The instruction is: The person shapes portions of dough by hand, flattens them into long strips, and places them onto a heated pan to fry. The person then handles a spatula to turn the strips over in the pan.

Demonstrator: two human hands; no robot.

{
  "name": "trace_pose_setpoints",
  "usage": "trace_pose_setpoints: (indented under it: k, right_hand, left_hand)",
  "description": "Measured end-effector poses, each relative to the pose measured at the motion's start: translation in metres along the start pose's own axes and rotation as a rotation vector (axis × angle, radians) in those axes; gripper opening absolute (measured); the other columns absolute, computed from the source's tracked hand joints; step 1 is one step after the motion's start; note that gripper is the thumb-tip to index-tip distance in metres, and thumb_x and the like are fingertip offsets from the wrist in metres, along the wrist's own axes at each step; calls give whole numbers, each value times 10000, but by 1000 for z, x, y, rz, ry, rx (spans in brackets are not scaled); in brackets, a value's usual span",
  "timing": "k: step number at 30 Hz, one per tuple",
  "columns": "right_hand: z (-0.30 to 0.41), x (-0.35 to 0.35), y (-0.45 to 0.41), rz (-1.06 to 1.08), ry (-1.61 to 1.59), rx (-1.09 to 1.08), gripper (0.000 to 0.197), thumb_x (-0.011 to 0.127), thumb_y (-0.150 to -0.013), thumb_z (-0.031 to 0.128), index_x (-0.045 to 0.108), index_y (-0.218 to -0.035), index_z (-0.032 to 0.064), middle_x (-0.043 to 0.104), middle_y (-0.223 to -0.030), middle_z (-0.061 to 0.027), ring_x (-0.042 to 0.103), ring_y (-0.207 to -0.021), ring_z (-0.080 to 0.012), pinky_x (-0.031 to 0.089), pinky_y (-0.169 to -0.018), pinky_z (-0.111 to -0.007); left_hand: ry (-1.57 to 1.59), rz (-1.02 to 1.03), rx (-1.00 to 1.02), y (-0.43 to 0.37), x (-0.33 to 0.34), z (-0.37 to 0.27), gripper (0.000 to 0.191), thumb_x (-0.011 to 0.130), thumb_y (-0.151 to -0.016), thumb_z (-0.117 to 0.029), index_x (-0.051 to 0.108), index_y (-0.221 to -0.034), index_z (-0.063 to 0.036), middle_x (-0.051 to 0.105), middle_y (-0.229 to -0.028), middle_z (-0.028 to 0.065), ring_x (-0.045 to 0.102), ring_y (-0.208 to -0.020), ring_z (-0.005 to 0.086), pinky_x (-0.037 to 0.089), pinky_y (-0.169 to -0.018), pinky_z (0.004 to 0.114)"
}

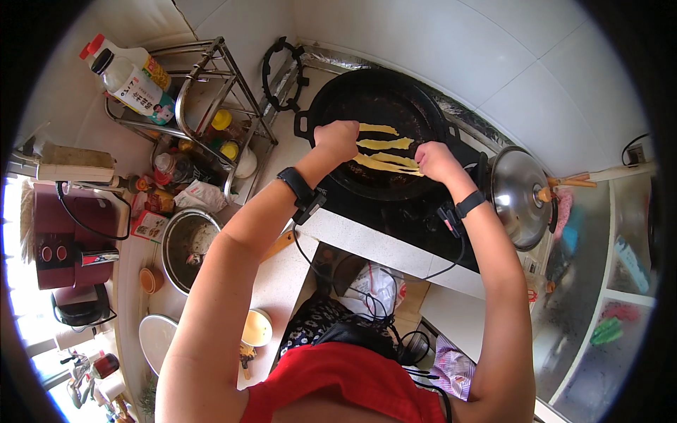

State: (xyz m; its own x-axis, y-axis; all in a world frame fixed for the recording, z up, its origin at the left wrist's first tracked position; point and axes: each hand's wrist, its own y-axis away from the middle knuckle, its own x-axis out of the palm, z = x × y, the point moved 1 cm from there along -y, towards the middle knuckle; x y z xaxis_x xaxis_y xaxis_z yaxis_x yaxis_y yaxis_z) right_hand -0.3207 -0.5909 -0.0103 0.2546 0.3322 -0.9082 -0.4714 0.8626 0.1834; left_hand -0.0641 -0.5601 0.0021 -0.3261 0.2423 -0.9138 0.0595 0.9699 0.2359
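A large black pan with loop handles stands on the black cooktop. Several yellow strips, which look like dough, lie in or hang over it; one upper strip runs right from beside my left hand. My left hand is closed over the pan's left part, at the left ends of the strips. Over the pan's right side, my right hand pinches the right end of the lowest yellow strip. That strip stretches between both hands. My fingers partly hide both ends.
A lidded metal pot stands close right of the pan. At left are a metal rack with bottles, a steel pot and a pale bowl. A black burner ring leans behind. Cables hang from both wrists.
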Motion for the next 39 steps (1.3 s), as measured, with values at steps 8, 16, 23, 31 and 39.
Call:
trace_pose_setpoints:
  k: [8, 16, 23, 31, 39]
  right_hand:
    - [17, 23, 9, -31, 71, 60, 153, 606, -656, -47, 639, -742, 76, 636, -746, -132, 628, -756, -329, 494, -643, -388]
    - [18, 27, 9, 25, 220, 79, 142, 633, -661, 18, 681, -707, 143, 657, -781, -72, 624, -794, -291, 512, -667, -384]
    - [21, 34, 10, -37, 393, -18, 142, 671, -642, 42, 704, -664, 179, 670, -757, -12, 576, -899, -239, 451, -760, -358]
    - [30, 28, 15, -15, 491, -26, 157, 690, -632, 41, 723, -680, 187, 661, -736, -15, 559, -930, -233, 398, -810, -355]
    - [36, 15, 18, 90, 529, 44, 150, 662, -713, 106, 731, -835, 160, 689, -942, -19, 548, -1015, -229, 393, -860, -361]
  left_hand:
    - [-295, 18, 5, -7, 19, -1, 235, 631, -758, -113, 669, -985, -162, 692, -960, 26, 647, -975, 235, 405, -849, 459]
    - [-401, -8, -7, -3, 19, -7, 209, 615, -779, -114, 718, -959, -139, 701, -988, 58, 635, -994, 256, 385, -888, 461]
    - [-485, -30, 43, -1, 23, -6, 203, 606, -816, -154, 718, -985, -156, 680, -1023, 33, 554, -1054, 228, 339, -909, 456]
    - [-514, 17, 44, 0, 20, -8, 221, 619, -825, -164, 712, -1025, -172, 678, -1029, 19, 538, -1060, 223, 297, -933, 450]
    - [-511, -69, 42, 4, 10, -7, 197, 619, -769, -152, 712, -943, -152, 682, -972, 20, 576, -998, 213, 354, -870, 451]
